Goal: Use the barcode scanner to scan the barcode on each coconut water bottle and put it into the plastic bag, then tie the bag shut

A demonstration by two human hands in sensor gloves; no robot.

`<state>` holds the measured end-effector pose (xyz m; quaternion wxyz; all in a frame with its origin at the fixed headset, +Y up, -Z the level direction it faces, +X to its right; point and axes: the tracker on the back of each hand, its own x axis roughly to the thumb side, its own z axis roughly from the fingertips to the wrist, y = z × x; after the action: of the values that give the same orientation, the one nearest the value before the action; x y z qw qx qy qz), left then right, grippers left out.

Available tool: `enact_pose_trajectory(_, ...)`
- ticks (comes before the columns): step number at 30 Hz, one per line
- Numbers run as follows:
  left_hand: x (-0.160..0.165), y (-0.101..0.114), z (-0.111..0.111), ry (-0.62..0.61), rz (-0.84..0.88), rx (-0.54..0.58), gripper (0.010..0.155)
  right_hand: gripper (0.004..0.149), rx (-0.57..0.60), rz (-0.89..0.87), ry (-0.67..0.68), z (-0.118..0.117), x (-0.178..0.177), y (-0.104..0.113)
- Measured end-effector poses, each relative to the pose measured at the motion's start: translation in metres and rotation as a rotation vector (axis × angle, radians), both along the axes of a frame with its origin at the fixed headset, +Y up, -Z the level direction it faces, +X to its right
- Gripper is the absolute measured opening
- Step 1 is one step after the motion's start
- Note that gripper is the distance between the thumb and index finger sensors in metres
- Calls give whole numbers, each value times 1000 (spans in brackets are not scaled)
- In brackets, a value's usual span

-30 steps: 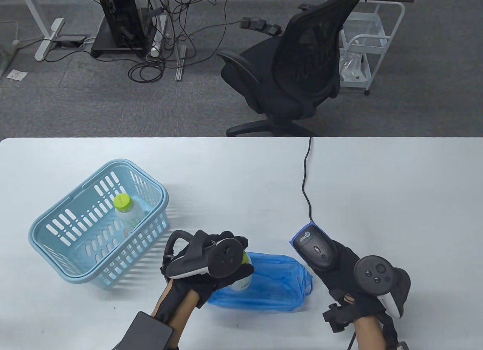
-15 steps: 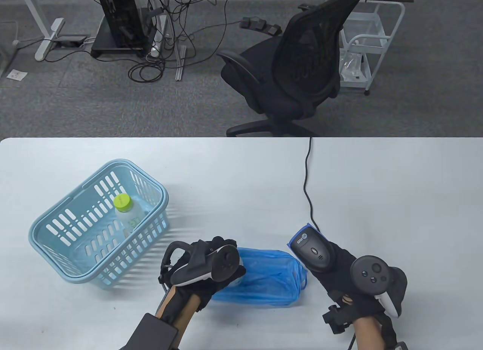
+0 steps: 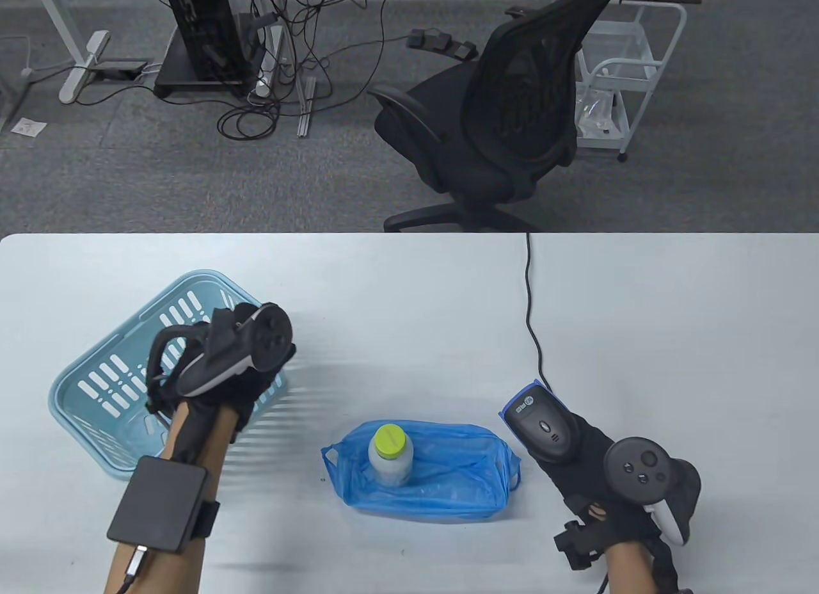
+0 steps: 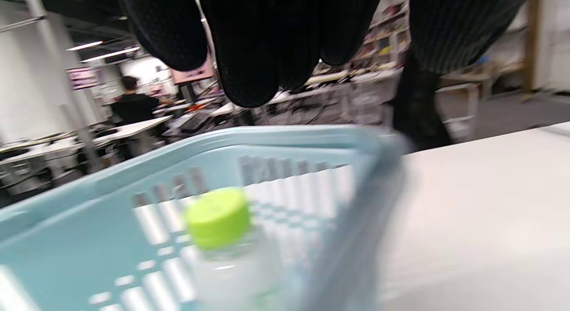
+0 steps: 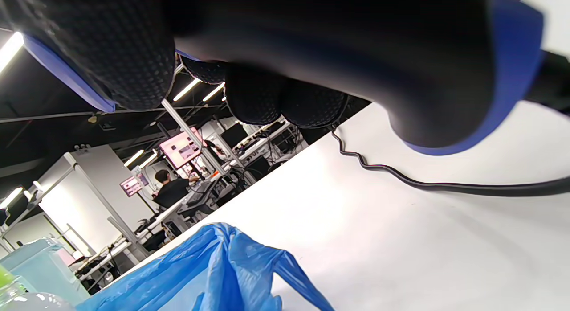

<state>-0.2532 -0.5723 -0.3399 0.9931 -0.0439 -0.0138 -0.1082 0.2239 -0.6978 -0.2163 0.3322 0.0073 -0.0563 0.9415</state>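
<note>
Blue-trimmed barcode scanner (image 3: 542, 424): round logo unreadable; bottle (image 3: 390, 454) label illegible

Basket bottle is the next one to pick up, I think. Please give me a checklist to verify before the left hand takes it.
1. Bottle in basket stands upright, cap up: ok.
2. Left hand is over the basket, fingers above the cap and holding nothing: ok.
3. Right hand grips the barcode scanner, ready to scan: ok.
4. Scanner cable lies away from the basket: ok.
5. Blue plastic bag has room beside the bottle in bag: ok.
6. Barcode side of the basket bottle: cannot tell.
</note>
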Motion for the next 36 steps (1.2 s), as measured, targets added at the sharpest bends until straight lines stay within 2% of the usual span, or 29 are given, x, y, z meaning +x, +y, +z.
enact_pose_trajectory(2, -20, -2, -13, 45, -14, -54, 70, 48, -9, -2, -6, 0, 2, -1)
enact_pose_trajectory(6, -56, -23, -39, 118, 1, -216, 79, 48, -31, 0, -28, -2, 6, -4)
enact_pose_trajectory(11, -67, -47, -60, 122, 13, -338, 85, 48, -60, -5, -51, -4, 9, -8)
enact_pose_trajectory(15, -66, -61, -71, 114, 75, -396, 80, 48, -74, -5, -56, -4, 10, -11)
enact_pose_trajectory(19, -64, -63, -73, 110, 27, -397, 69, 47, -80, 2, -50, -4, 9, -11)
enact_pose_trajectory(23, -67, -52, -62, 102, 23, -341, 66, 48, -71, 10, -35, -4, 7, -10)
enact_pose_trajectory(26, -69, -34, -47, 113, 19, -269, 67, 48, -60, 13, -22, -4, 5, -8)
enact_pose_trajectory(32, -55, 26, -7, 87, -44, -68, 69, 48, -44, 30, 3, -3, 0, -6)
enact_pose_trajectory(36, -31, 63, 22, 22, -89, 120, 70, 47, -18, 25, 31, -2, -4, -3)
